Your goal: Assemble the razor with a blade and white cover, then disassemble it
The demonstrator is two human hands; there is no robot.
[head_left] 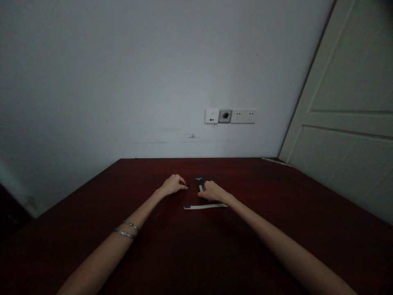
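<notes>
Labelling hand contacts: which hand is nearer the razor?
Right. The right hand is at the lower part of the razor's handle; the left hand is apart from it, off to the left, fingertips at a small dark object.

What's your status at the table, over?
Right hand grips razor. Left hand at small dark piece. Pale strip on near side, not between the hands.

The right hand (212,191) grips a razor (200,188); left of the razor, the left hand (173,185) pinches a small dark piece (188,186); on the razor's near side lies a pale strip (205,207).
</notes>
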